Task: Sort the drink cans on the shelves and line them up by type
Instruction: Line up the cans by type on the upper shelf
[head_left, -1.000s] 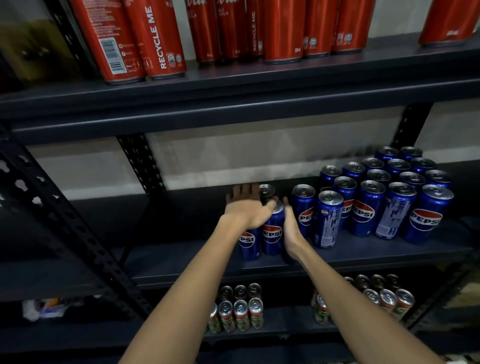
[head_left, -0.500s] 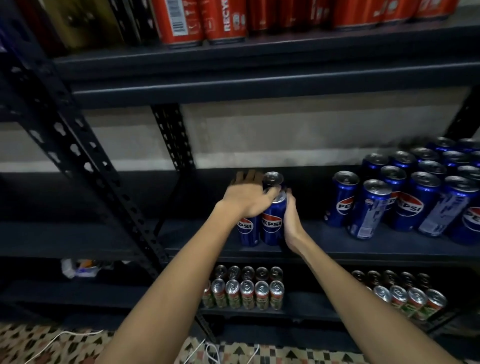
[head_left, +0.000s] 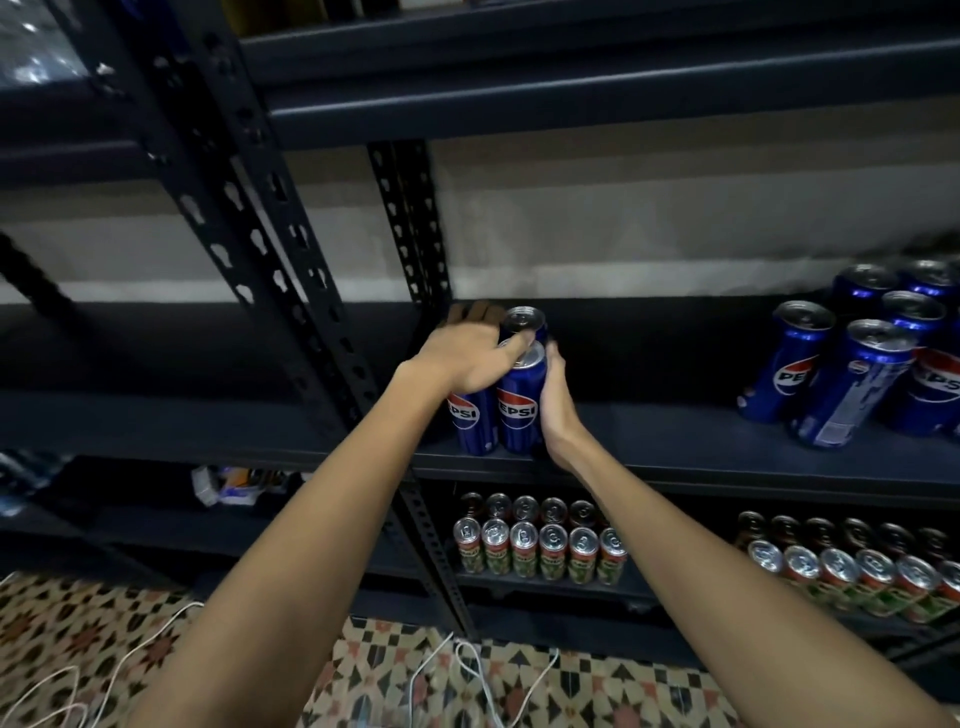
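A small cluster of Pepsi cans (head_left: 521, 410) is being held at centre frame between the left hand (head_left: 470, 358), seemingly draped over them, and the flat right hand (head_left: 555, 402); the larger blue group (head_left: 852, 384) at right is still awaiting alignment.

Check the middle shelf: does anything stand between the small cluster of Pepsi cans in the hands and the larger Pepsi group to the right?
Nothing visible does. The left hand lies over the held Pepsi cans and the right hand presses their right side. Between them and the larger Pepsi group only bare middle shelf shows.
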